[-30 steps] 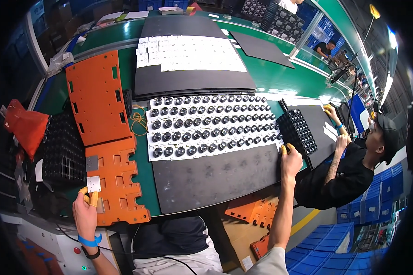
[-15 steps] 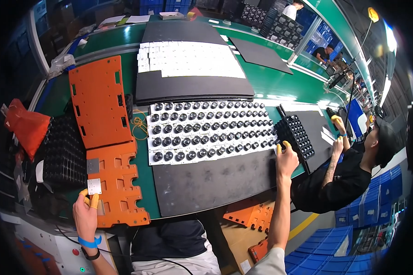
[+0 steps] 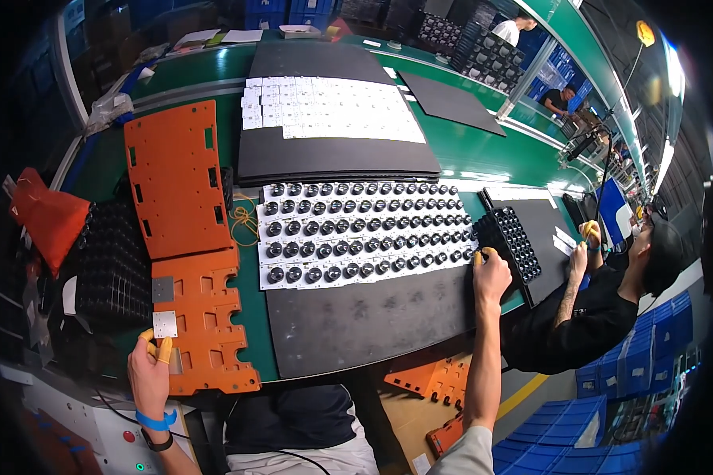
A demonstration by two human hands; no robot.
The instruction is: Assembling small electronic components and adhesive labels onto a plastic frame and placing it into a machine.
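Observation:
My left hand (image 3: 149,372), with yellow finger covers, closes on the lower edge of a small white square circuit board (image 3: 165,324). That board lies over the left side of an orange slotted fixture plate (image 3: 206,317). At the right end of the nearest row of black round lenses (image 3: 367,270), my right hand (image 3: 491,279) has its thumb and fingers drawn together. Whatever lies between those fingertips is too small to make out. The lenses stand in several rows on white circuit boards (image 3: 266,277), laid on a black mat (image 3: 372,324).
A black pocketed tray (image 3: 519,245) stands right of the lens rows, with a co-worker (image 3: 610,309) beyond it. Bare white boards (image 3: 333,107) lie on stacked black sheets (image 3: 333,157) behind. Stacked black trays (image 3: 115,261) and a red bag (image 3: 51,214) are at left.
The view has shifted slightly. My right hand moves a little left against the lens row, while my left hand stays at the small white board. The co-worker's hands have shifted.

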